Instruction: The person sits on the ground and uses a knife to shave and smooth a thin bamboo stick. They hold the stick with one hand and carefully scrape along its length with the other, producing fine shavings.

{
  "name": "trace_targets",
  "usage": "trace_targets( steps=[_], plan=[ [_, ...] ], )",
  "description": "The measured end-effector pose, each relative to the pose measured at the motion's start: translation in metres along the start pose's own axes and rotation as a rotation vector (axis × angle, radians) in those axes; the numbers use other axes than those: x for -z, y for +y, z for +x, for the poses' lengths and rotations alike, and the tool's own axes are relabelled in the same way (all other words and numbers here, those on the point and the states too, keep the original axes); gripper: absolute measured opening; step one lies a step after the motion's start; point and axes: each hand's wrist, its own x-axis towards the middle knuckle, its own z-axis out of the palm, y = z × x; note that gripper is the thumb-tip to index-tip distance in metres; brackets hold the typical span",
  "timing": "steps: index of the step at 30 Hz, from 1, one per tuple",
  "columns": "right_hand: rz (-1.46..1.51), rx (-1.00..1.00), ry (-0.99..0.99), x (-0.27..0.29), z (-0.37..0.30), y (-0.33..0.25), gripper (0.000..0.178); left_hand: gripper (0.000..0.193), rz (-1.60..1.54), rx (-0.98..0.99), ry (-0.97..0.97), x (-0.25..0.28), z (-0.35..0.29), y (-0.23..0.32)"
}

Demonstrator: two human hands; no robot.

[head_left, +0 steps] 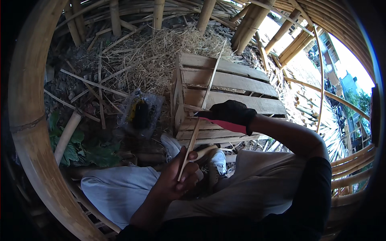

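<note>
A long, thin bamboo strip [192,140] slants up from my lap and across a wooden crate [233,82]. My bare left hand [175,172] is closed round its lower end, the thumb lying along the strip. My right hand [231,114], in a black and red glove, is closed against the strip beside the crate's left part. Whether it grips only the strip or also a tool is hidden by the glove. A short pale sliver [192,107] juts left from the gloved fingers.
A clear plastic bag [140,112] with black and yellow contents lies left of the crate. Straw shavings [161,56] and loose strips cover the ground behind. A thick bamboo pole [28,120] curves along the left. Green leaves [76,148] grow beside it. My shoe [218,162] is below the crate.
</note>
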Motion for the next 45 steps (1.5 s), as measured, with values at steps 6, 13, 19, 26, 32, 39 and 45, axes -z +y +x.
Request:
trace_targets(
  steps=[6,13,19,26,32,39,45],
  plan=[
    [-0.015,0.007,0.003,0.013,-0.023,-0.038,0.051,0.032,-0.036,-0.017,0.120,-0.004,0.006,0.002],
    [-0.099,0.430,0.320,-0.025,-0.042,-0.049,0.036,0.029,-0.049,0.011,0.075,0.008,0.004,0.008],
    [0.042,0.271,-0.076,-0.012,-0.045,-0.073,0.032,0.030,0.027,-0.049,0.251,0.004,0.002,0.002],
    [-0.099,0.260,-0.058,-0.012,-0.049,-0.078,0.039,0.021,0.257,-0.055,0.375,-0.009,0.003,-0.006],
    [-0.099,0.386,0.074,-0.017,-0.047,-0.062,0.035,0.021,0.290,-0.105,0.494,-0.015,0.004,-0.013],
    [-0.066,0.489,0.288,-0.036,-0.036,-0.043,0.023,0.020,0.313,-0.084,0.416,-0.015,0.008,-0.010],
    [-0.108,0.431,0.173,-0.029,-0.028,-0.044,0.030,0.023,0.302,-0.094,0.380,-0.010,0.005,-0.006]
  ],
)
